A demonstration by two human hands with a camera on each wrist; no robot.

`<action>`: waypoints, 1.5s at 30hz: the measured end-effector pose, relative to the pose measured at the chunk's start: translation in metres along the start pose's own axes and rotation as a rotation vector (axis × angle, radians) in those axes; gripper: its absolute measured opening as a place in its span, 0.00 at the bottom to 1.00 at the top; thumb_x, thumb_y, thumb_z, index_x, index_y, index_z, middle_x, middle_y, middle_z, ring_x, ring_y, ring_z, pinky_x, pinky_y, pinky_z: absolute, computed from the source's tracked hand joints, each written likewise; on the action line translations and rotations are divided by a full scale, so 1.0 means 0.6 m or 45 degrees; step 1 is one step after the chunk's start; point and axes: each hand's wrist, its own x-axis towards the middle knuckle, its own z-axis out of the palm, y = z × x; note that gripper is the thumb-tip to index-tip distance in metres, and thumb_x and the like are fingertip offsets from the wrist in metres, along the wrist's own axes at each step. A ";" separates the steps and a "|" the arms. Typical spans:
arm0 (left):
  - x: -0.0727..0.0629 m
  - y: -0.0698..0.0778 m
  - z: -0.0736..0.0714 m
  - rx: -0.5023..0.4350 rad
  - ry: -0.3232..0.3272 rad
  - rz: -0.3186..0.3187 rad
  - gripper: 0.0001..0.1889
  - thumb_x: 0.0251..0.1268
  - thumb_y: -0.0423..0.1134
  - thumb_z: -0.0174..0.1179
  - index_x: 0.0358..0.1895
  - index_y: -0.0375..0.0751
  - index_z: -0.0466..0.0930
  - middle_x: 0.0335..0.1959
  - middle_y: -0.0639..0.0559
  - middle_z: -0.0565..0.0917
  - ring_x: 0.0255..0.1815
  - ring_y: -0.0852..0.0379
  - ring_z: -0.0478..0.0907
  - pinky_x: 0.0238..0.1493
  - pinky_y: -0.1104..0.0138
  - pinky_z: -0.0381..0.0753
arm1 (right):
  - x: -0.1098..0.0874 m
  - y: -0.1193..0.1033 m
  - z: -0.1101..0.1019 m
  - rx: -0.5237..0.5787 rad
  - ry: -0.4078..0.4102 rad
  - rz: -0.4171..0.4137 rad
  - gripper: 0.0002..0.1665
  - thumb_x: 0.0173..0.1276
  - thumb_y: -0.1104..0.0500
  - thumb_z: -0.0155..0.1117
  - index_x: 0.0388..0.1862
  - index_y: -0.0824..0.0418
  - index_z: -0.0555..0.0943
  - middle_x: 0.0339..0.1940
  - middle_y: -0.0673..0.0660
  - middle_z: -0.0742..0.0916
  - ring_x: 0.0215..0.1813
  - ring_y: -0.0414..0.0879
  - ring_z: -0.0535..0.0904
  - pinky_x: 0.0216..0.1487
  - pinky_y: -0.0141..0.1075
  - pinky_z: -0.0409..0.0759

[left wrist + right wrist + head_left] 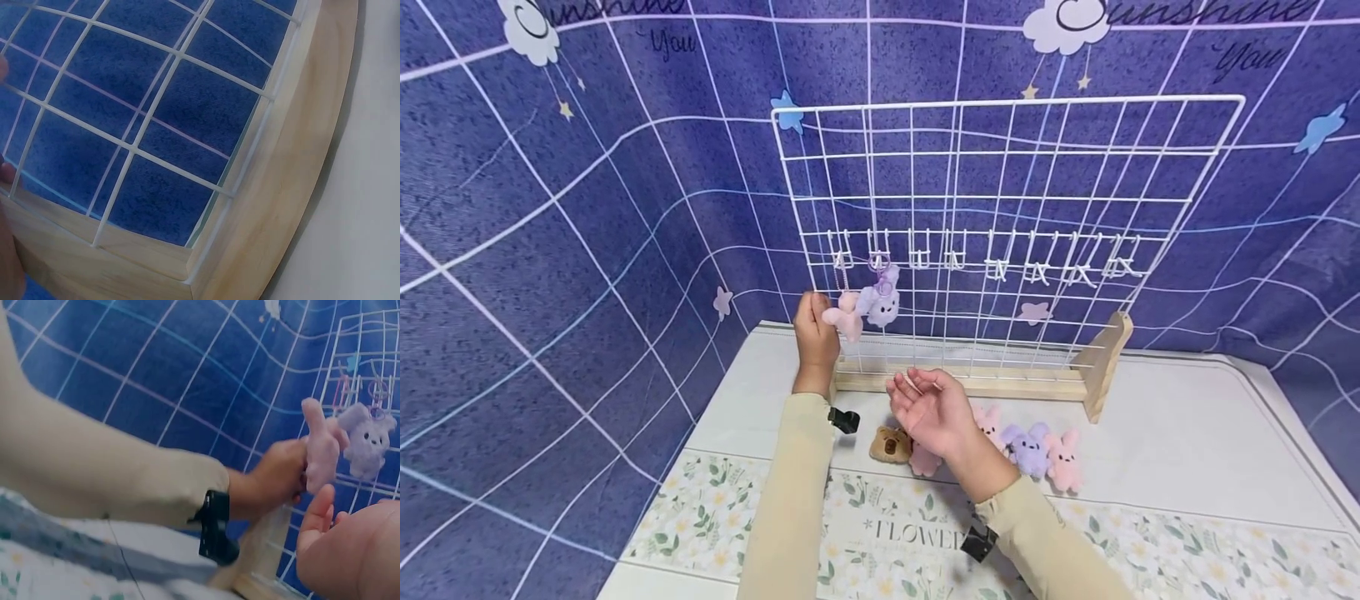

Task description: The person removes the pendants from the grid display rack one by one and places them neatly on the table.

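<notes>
My left hand (817, 337) grips the left edge of a white wire grid rack (955, 200), just above its wooden base (1022, 385). Beside that hand, a pink plush keychain (846, 318) hangs from a hook. A lilac plush keychain (883, 307) with a purple ring hangs on the neighbouring hook. Below these two, my right hand (934, 414) is held palm up, its fingers loosely bent around nothing. In the right wrist view its thumb (320, 509) shows under the pink plush (322, 453). The left wrist view shows mostly the grid's corner and wooden frame (300, 144).
On the white table (1195, 433) lie a brown bear plush (891, 446), a pink plush (925, 461) partly behind my right hand, a lilac plush (1030, 450) and a pink bunny plush (1064, 462). Several white hooks (1037, 271) line the grid. A blue curtain (587, 250) stands behind.
</notes>
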 end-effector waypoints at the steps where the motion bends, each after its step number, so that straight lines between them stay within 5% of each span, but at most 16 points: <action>1: 0.000 0.000 0.000 -0.001 0.001 0.001 0.16 0.82 0.26 0.42 0.31 0.21 0.68 0.25 0.35 0.69 0.30 0.63 0.64 0.36 0.73 0.63 | 0.000 0.000 0.005 0.032 -0.039 -0.012 0.14 0.81 0.57 0.42 0.46 0.58 0.77 0.56 0.56 0.81 0.65 0.50 0.78 0.69 0.35 0.77; 6: 0.001 -0.002 0.002 -0.006 0.007 0.006 0.16 0.82 0.26 0.42 0.31 0.21 0.67 0.24 0.36 0.68 0.30 0.64 0.64 0.36 0.73 0.63 | -0.001 -0.006 0.034 0.151 -0.254 -0.057 0.24 0.82 0.55 0.37 0.73 0.57 0.64 0.84 0.60 0.64 0.87 0.58 0.56 0.89 0.47 0.53; 10: 0.000 -0.003 0.003 -0.008 0.014 0.009 0.16 0.82 0.26 0.42 0.30 0.22 0.66 0.24 0.37 0.68 0.29 0.62 0.63 0.35 0.73 0.62 | 0.002 -0.014 0.054 0.213 -0.388 -0.057 0.33 0.82 0.55 0.37 0.83 0.55 0.53 0.90 0.58 0.53 0.91 0.58 0.45 0.90 0.50 0.45; 14: -0.001 -0.003 0.001 -0.008 0.010 0.012 0.16 0.82 0.26 0.42 0.30 0.22 0.67 0.24 0.40 0.68 0.29 0.58 0.64 0.36 0.74 0.63 | 0.006 -0.020 0.067 0.260 -0.456 -0.055 0.43 0.75 0.58 0.50 0.85 0.56 0.51 0.91 0.56 0.48 0.91 0.56 0.41 0.90 0.51 0.45; 18: -0.002 -0.003 0.001 -0.029 0.000 0.011 0.16 0.83 0.25 0.42 0.29 0.21 0.66 0.24 0.46 0.68 0.29 0.55 0.65 0.36 0.74 0.64 | 0.007 -0.023 0.071 0.250 -0.477 -0.066 0.45 0.69 0.59 0.56 0.83 0.57 0.54 0.91 0.56 0.49 0.91 0.57 0.46 0.90 0.49 0.46; 23: -0.002 -0.001 0.000 -0.034 -0.005 -0.002 0.16 0.83 0.26 0.42 0.30 0.21 0.67 0.24 0.46 0.67 0.29 0.61 0.64 0.36 0.73 0.63 | 0.003 -0.027 0.075 0.192 -0.477 -0.082 0.23 0.80 0.57 0.38 0.71 0.55 0.61 0.89 0.60 0.55 0.89 0.59 0.53 0.89 0.47 0.52; 27: -0.002 0.001 -0.001 -0.030 -0.008 -0.012 0.17 0.84 0.27 0.42 0.31 0.21 0.67 0.24 0.41 0.68 0.30 0.65 0.64 0.37 0.74 0.63 | -0.001 -0.029 0.080 0.126 -0.437 -0.085 0.19 0.81 0.56 0.36 0.65 0.55 0.66 0.84 0.61 0.63 0.88 0.59 0.58 0.87 0.45 0.60; 34: -0.005 -0.020 0.001 0.027 -0.005 -0.032 0.16 0.84 0.27 0.43 0.32 0.20 0.69 0.26 0.39 0.70 0.31 0.64 0.65 0.38 0.76 0.64 | -0.005 -0.032 0.084 -0.022 -0.432 -0.091 0.12 0.85 0.54 0.40 0.51 0.51 0.74 0.67 0.53 0.77 0.77 0.53 0.74 0.68 0.35 0.78; 41: -0.004 -0.063 -0.001 0.039 -0.029 -0.048 0.16 0.85 0.29 0.43 0.32 0.24 0.71 0.26 0.48 0.70 0.30 0.57 0.68 0.37 0.73 0.67 | -0.011 -0.036 0.088 -0.024 -0.473 -0.074 0.18 0.87 0.49 0.48 0.68 0.53 0.70 0.70 0.58 0.81 0.70 0.50 0.82 0.71 0.38 0.79; 45: -0.002 -0.067 -0.004 -0.008 -0.065 -0.039 0.18 0.86 0.32 0.43 0.32 0.26 0.70 0.26 0.51 0.70 0.30 0.61 0.68 0.36 0.74 0.67 | -0.011 -0.035 0.094 -0.022 -0.426 -0.099 0.14 0.86 0.46 0.51 0.56 0.52 0.77 0.66 0.61 0.81 0.66 0.52 0.85 0.66 0.39 0.83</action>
